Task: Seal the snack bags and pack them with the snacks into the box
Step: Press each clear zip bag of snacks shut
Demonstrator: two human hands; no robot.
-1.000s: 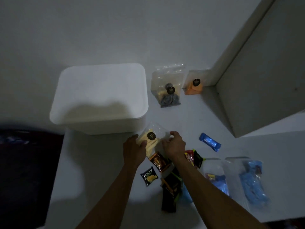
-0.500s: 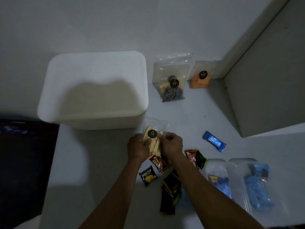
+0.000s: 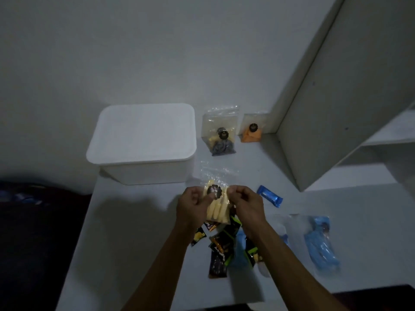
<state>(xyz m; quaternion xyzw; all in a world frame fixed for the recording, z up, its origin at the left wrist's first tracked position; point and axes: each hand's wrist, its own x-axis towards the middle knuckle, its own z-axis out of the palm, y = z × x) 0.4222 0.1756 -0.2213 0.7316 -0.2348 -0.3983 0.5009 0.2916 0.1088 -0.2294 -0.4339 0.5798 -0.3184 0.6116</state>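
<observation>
The head view looks down on a pale grey table [image 3: 143,221] pushed against a plain white wall [image 3: 157,52] in a dimly lit room, with a tall white panel [image 3: 350,97] standing on the table's far right and a dark area [image 3: 33,243] beyond its left edge. A white rectangular box [image 3: 143,140] sits at the back of the table near the wall. Just right of it a clear bag with dark snacks [image 3: 221,133] stands upright, and beside that a clear bag with an orange snack [image 3: 252,129] leans in the corner by the panel. In front of the box, both hands hold a clear bag of pale yellow sticks [image 3: 216,203] above the table: the left hand [image 3: 193,206] is closed on its left edge and the right hand [image 3: 246,204] is closed on its right edge, fingers pinched near the round dark sticker on its front. The bag's crinkled top stands up above the fingers; whether it is sealed cannot be told. Under the forearms lies a loose heap of small dark wrapped snacks [image 3: 221,245]. A blue wrapped bar [image 3: 269,195] lies alone to the right of the hands, and farther right a clear bag with blue snacks [image 3: 321,243] lies flat on the table.
</observation>
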